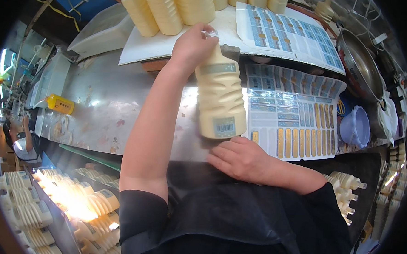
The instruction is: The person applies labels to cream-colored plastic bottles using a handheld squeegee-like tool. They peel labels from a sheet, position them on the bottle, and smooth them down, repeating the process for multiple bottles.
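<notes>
A cream ribbed plastic bottle (219, 98) with a clear neck is tilted over the metal table. It has a blue-grey label band near its shoulder and a small barcode label near its base. My left hand (194, 46) is closed around the neck at the top. At the bottom edge of the bottle is my right hand (243, 159), its fingers bent and pressed together; what they hold, if anything, is hidden. To the right of the bottle lies a sticker sheet (289, 111) with blue labels and gold strips, some spots on it bare.
Several cream bottles (193, 7) stand on a white raised board (143, 45) at the back, beside another label sheet (282, 32). A purple basin (354, 126) is at right, a yellow bottle (59, 104) at left. Racks of bottles (84, 199) fill the lower left; another person (25, 145) is beyond.
</notes>
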Motion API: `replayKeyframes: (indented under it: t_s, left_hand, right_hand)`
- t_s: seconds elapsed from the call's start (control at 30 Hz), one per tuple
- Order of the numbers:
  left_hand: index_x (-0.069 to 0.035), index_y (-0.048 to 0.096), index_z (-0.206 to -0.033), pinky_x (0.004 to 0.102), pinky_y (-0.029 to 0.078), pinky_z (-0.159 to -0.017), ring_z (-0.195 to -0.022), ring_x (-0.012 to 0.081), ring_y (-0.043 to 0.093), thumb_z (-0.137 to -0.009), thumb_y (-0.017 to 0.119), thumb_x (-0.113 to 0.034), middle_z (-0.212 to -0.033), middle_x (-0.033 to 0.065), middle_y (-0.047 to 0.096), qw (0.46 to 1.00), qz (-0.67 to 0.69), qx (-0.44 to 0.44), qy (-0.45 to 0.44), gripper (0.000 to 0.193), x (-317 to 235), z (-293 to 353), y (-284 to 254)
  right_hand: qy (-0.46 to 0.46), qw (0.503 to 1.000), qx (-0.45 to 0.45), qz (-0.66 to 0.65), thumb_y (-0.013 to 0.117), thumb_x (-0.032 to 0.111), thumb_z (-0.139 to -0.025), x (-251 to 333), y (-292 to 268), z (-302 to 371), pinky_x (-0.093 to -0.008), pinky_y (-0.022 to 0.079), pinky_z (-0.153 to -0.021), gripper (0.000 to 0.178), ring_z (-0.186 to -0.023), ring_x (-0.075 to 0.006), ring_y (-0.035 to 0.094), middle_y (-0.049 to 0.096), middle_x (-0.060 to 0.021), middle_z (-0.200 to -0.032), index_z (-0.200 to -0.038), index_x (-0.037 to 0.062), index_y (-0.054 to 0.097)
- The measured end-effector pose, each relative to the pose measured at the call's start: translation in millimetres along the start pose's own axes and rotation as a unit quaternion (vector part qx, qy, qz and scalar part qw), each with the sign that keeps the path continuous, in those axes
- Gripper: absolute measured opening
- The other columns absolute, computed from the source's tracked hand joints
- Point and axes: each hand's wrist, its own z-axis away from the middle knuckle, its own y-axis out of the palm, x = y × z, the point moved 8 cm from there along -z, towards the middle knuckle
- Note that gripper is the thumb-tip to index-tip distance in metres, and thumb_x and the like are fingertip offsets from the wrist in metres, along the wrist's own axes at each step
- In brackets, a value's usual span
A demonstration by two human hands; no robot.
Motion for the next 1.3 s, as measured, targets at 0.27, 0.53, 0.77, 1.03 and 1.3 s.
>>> replayKeyframes:
  t_s: [0.27,0.53,0.77,1.03,1.3]
  left_hand:
    - [-0.011,0.055,-0.112,0.0243,0.045,-0.074,-0.081,0.0082,0.056,-0.1,0.066,-0.025,-0.106,0.004,0.071,0.975,0.224,-0.001,0.011,0.022,-13.1,79.0,-52.6]
    - [-0.01,0.057,-0.105,0.0261,0.047,-0.072,-0.08,0.0096,0.059,-0.099,0.07,-0.018,-0.09,0.0017,0.066,0.961,0.245,-0.115,0.047,0.017,-19.6,124.3,-62.3]
    - [-0.008,0.055,-0.106,0.0275,0.05,-0.076,-0.083,0.0106,0.061,-0.099,0.068,-0.013,-0.092,0.0044,0.067,0.96,0.231,-0.141,0.07,0.016,-17.1,149.0,-70.8]
    - [-0.006,0.06,-0.102,0.0265,0.051,-0.071,-0.08,0.0108,0.06,-0.09,0.079,-0.014,-0.094,0.005,0.065,0.95,0.056,-0.226,0.208,0.023,-59.8,216.8,-61.6]
    - [-0.007,0.056,-0.113,0.0249,0.055,-0.073,-0.087,0.0109,0.066,-0.095,0.072,-0.002,-0.101,0.0043,0.066,0.826,0.093,-0.448,0.33,0.026,-151.3,346.9,-187.0]
  right_hand:
    - [0.325,0.9,-0.273,-0.097,0.066,-0.001,-0.096,-92.7,-39.2,58.6,-0.0287,0.057,-0.075,0.026,-0.086,-0.0172,0.07,0.072,-0.0106,-0.102,-0.122,-0.0002,0.065]
    - [0.057,0.954,-0.289,0.05,0.072,-0.004,-0.083,-26.3,-54.6,-42.6,-0.0419,0.055,-0.08,0.037,-0.091,-0.0361,0.068,0.068,-0.0172,-0.104,-0.118,0.0023,0.063]
    - [0.322,0.852,-0.377,-0.168,0.067,0.009,-0.095,-116.5,-48.0,-17.8,-0.0355,0.055,-0.084,0.026,-0.093,-0.0273,0.07,0.072,-0.016,-0.104,-0.121,0.0037,0.066]
    - [0.297,0.771,-0.443,-0.348,0.064,0.01,-0.103,-168.6,-68.4,13.2,-0.0268,0.052,-0.095,0.027,-0.109,-0.0117,0.061,0.066,-0.0052,-0.121,-0.128,0.0021,0.063]
    - [0.245,0.766,-0.395,-0.444,0.063,0.014,-0.104,-177.3,-85.3,-23.9,-0.0258,0.053,-0.093,0.03,-0.108,-0.012,0.062,0.066,-0.0059,-0.121,-0.132,0.0038,0.062]
